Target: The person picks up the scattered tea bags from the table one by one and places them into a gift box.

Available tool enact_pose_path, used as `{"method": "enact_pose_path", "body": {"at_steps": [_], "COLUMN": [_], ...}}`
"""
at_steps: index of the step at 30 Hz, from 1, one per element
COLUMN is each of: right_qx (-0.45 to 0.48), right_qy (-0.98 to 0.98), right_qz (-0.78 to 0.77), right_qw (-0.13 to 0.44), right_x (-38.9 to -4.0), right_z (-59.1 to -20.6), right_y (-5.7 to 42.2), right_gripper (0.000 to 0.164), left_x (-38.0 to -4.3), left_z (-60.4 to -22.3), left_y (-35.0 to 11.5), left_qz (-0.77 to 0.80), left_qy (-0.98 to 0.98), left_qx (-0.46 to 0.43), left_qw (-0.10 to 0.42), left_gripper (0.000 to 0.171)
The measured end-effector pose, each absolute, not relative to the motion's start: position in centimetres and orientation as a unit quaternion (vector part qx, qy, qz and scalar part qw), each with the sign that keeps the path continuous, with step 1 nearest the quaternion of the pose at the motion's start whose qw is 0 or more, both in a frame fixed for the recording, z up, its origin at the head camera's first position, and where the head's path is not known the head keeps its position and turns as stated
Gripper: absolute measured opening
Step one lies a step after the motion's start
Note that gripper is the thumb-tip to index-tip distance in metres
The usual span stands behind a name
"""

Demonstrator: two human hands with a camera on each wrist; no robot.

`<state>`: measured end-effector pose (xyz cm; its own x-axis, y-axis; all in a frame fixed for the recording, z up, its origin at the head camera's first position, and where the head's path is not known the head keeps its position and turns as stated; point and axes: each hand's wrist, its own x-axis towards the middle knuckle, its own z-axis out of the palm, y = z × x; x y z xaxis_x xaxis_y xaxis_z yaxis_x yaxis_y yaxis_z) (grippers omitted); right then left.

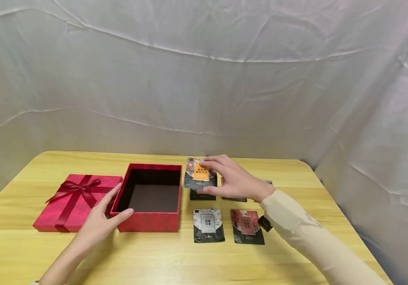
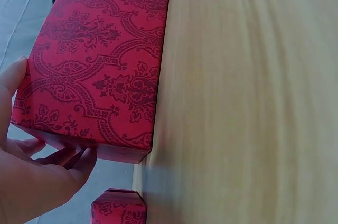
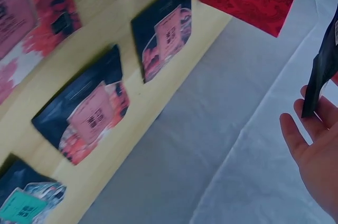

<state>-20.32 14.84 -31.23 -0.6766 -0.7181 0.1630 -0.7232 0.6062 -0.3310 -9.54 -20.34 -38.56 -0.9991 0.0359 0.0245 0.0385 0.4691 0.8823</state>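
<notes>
Wood table [image 1: 154, 259] under box [image 1: 149, 223]; cloth [image 1: 189, 91] behind (creased).

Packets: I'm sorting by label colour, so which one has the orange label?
The packet held by the right hand: its label is orange, while the packets on the table show pale, pinkish or teal ones.

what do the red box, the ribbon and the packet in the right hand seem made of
Red box: probably rigid cardboard under patterned paper, fairly matte; crisp, straight edges.
Ribbon: perhaps satin fabric with a faint sheen; its bow has soft loops.
Held packet: likely plastic or foil film, smooth-looking; thin edge-on, exact film unclear.
</notes>
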Motion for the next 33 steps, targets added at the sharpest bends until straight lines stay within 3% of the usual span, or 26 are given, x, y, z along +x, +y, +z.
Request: {"method": "enact_pose_path", "body": {"at_steps": [33], "right_qx": [0.453], "right_qy": [-0.883], "right_qz": [0.121], "right_qw": [-0.024], "right_x": [-21.0], "right_z": [-31.2], "right_y": [8.0], "right_gripper": [0.071], "left_x": [-9.9], "left_z": [-38.8], "left_y": [-20.2], "left_qz": [-0.515], "left_qy": [-0.857], "left_qx": [-0.020], "left_qw": [-0.006], "left_gripper": [0.085]}}
